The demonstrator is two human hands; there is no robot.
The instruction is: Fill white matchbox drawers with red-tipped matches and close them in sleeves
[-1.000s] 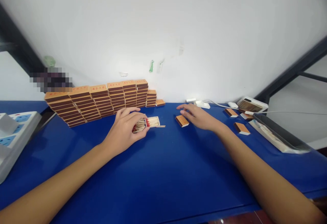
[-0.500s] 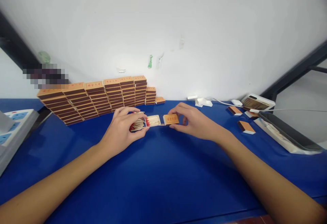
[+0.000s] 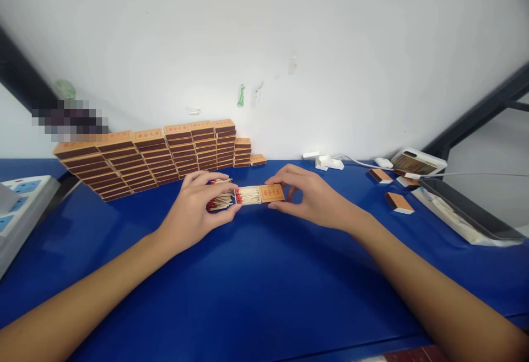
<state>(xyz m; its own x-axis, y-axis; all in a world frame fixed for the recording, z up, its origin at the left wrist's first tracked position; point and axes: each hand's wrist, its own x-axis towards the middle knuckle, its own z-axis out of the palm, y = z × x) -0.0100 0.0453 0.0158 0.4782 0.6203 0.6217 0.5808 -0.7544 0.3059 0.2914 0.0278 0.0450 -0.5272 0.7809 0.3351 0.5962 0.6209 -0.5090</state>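
Between my hands lies a matchbox tray, filled with red-tipped matches and uncovered. My left hand pinches the tray's left end between thumb and finger. Partly behind those fingers is a loose pile of matches, its left side hidden by the hand. My right hand grips the orange matchbox sleeve, printed side up. The sleeve's left edge meets the right end of the tray, in line with it.
Stacked matchboxes stand along the white wall, stepping down to a single box. To the right lie loose matchboxes, white plugs with a cable and a dark phone-like slab. A power strip sits at far left.
My right hand has moved the sleeve left, closing the gap to the tray. My left hand stays on the tray's end. The camera view has shifted slightly.
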